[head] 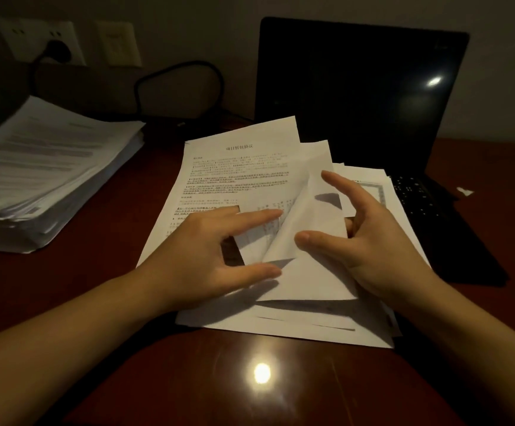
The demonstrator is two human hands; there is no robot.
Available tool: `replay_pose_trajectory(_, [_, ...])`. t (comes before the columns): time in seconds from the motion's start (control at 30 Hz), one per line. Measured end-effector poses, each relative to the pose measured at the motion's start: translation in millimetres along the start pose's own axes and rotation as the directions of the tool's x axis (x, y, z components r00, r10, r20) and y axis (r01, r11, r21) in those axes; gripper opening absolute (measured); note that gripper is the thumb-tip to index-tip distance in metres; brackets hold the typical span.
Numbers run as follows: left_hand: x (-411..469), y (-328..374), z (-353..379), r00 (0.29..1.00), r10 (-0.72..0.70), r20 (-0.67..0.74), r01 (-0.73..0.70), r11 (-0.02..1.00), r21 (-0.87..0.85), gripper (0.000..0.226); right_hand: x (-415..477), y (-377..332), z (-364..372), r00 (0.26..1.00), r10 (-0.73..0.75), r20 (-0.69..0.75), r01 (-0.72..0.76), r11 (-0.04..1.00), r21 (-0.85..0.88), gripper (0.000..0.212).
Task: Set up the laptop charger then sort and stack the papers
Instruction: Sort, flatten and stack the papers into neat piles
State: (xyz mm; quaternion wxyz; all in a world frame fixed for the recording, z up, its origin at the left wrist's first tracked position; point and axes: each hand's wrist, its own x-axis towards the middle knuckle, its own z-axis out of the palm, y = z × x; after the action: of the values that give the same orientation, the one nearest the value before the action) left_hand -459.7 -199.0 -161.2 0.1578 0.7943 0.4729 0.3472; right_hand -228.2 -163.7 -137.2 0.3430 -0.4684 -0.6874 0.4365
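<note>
Papers (237, 167) lie fanned on a dark desk (127, 379), between a thick stack (44, 167) at left and an open laptop (357, 96). The right hand (373, 241) pinches a curled sheet (305, 216) between thumb and fingers. The left hand (194, 256) is spread beside it, fingers straight, grasping nothing. A charger plug (58, 49) sits in the wall socket (19, 35).

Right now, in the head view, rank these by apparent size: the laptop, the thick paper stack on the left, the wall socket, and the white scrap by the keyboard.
1. laptop
2. thick paper stack, though the frame edge cuts it off
3. wall socket
4. white scrap, smallest by far
</note>
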Motion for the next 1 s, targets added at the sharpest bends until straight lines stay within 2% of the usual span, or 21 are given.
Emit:
replay_pose_trajectory(0.07, [-1,2,0,0.999,-0.041,0.002,0.041,0.99,-0.131,0.061,0,-1,-2,1.0,0.007,0.011,-0.007,1.0,-0.013,0.09])
replay_pose_trajectory(0.13, [0,4,-1,0.997,-0.079,-0.02,0.073,0.976,-0.206,0.063,-2,-5,-11,0.996,0.037,0.085,-0.036,0.999,-0.014,0.09])
replay_pose_trajectory(0.23, [-2,10,-3,0.994,-0.064,-0.084,0.051,0.988,-0.148,0.074,-6,-13,-22,0.99,0.068,0.12,-0.068,0.998,0.003,0.088])
replay_pose_trajectory(0.37, [-4,6,0,0.998,0.051,-0.038,-0.051,0.999,-0.008,0.064,-5,-8,-13,0.994,0.052,0.098,-0.057,0.997,0.047,0.088])
replay_pose_trajectory(0.47, [-5,5,2,0.999,0.018,0.047,-0.018,1.0,-0.017,0.049,-2,-3,-5,0.999,-0.008,0.037,0.005,0.995,0.102,0.088])
replay_pose_trajectory(0.6, [-6,3,2,0.991,0.004,0.135,-0.01,0.999,0.046,0.09,0,3,4,0.998,-0.054,-0.041,0.057,0.994,0.096,0.086])
replay_pose_trajectory(0.7, [-4,5,1,0.994,-0.023,0.107,0.02,0.999,0.03,0.088,1,3,4,0.997,-0.061,-0.054,0.065,0.995,0.072,0.087])
replay_pose_trajectory(0.83, [-3,8,-4,0.989,-0.083,0.122,0.096,0.989,-0.11,0.082,-2,-3,-7,0.999,0.008,0.037,-0.011,0.996,0.09,0.089])
replay_pose_trajectory(1.0, [1,8,-10,0.971,-0.166,0.174,0.206,0.947,-0.245,0.082,-6,-12,-30,0.972,0.112,0.204,-0.161,0.957,0.241,0.084])
